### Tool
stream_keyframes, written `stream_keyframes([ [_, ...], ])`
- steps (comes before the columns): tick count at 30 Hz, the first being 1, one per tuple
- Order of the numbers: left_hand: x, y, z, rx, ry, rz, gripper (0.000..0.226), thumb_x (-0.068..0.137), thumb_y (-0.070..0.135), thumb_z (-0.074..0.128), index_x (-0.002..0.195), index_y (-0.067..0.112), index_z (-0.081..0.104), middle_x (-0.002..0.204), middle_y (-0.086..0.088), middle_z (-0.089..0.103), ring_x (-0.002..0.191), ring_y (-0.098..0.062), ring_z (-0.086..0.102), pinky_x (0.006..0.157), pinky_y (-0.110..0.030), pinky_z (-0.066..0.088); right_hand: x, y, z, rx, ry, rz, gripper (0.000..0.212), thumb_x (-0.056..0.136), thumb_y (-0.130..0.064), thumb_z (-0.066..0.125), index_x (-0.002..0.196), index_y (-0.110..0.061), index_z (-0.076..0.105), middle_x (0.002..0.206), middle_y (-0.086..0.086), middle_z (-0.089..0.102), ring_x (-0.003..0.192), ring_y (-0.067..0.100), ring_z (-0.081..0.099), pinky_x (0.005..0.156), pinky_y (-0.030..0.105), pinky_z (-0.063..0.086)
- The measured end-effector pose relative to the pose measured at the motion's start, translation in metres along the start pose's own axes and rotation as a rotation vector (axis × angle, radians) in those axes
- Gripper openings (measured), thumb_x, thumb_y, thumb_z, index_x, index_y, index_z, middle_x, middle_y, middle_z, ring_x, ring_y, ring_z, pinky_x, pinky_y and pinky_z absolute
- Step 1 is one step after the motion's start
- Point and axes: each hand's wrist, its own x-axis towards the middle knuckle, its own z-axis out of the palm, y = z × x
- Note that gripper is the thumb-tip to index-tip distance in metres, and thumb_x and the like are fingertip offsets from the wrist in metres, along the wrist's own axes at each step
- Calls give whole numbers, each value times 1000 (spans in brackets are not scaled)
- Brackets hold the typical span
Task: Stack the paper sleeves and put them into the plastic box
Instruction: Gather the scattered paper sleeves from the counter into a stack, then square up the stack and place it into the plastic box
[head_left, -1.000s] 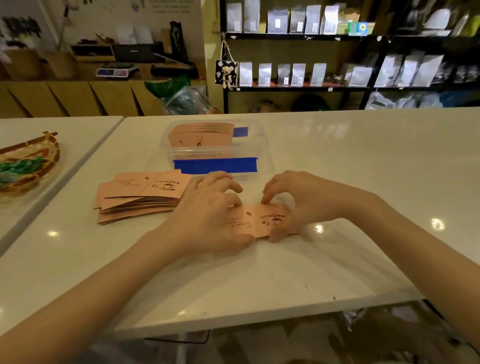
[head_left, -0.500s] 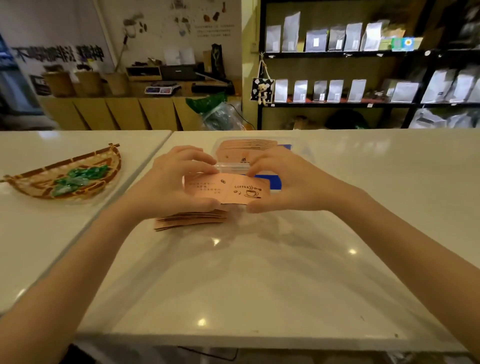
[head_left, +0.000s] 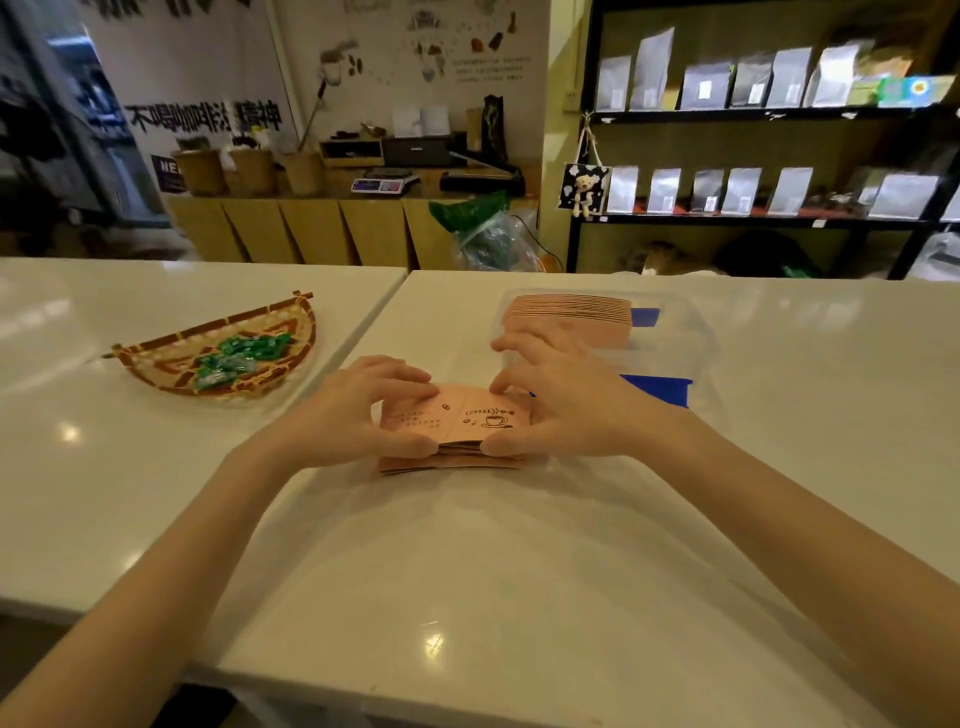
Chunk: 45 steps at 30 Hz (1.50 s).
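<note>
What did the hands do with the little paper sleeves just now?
Both hands, left hand and right hand, lifted a few sleeves from the table and set them on the loose pile, making one stack of sleeves they now grip. The plastic box and basket stayed put.

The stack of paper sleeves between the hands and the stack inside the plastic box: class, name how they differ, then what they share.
The stack between the hands rests on the white counter, gripped at its ends by the left hand and right hand; the stack in the plastic box, the boxed stack, is untouched. The held stack shows its printed face; the boxed stack mostly shows layered edges. Both are the same peach paper sleeves.
</note>
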Motion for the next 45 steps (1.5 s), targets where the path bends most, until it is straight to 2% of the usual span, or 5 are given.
stream_keyframes([
  [16, 61, 3, -36, -36, -624, -200, 74, 66, 47, 68, 130, 30, 36, 123, 10, 47, 115, -12, 42, 92, -23, 31, 55, 4, -20, 70, -384, 44, 73, 66, -59, 62, 130, -35, 36, 152, -3, 19, 135, 23, 21, 105, 40, 22],
  [21, 70, 12, -35, 0, -702, -202, 53, 63, 37, 74, 109, 26, 50, 100, 11, 58, 97, -13, 56, 84, -25, 46, 70, -4, -21, -24, -509, 35, 71, 63, -60, 63, 124, -27, 48, 134, -3, 48, 128, 22, 36, 103, 38, 24],
  [28, 72, 15, -32, 5, -722, -204, 48, 57, 33, 79, 98, 25, 56, 100, 4, 66, 92, -14, 62, 84, -27, 49, 69, -6, -21, 21, -561, 79, 66, 63, -57, 66, 118, -24, 55, 137, 2, 43, 122, 23, 43, 84, 28, 38],
  [36, 64, 16, -29, -20, -691, -197, 48, 55, 34, 81, 95, 29, 54, 100, 7, 66, 90, -9, 62, 69, -17, 47, 61, -10, -22, -119, -558, 87, 69, 60, -66, 60, 118, -30, 55, 149, 0, 22, 136, 26, 10, 104, 47, 19],
  [45, 38, 22, -34, -11, -461, -173, 70, 50, 42, 81, 104, 30, 39, 93, 16, 51, 85, -6, 54, 64, -16, 47, 36, -15, -23, -40, -350, 35, 59, 62, -65, 60, 108, -30, 57, 106, -6, 64, 110, 20, 36, 91, 38, 19],
])
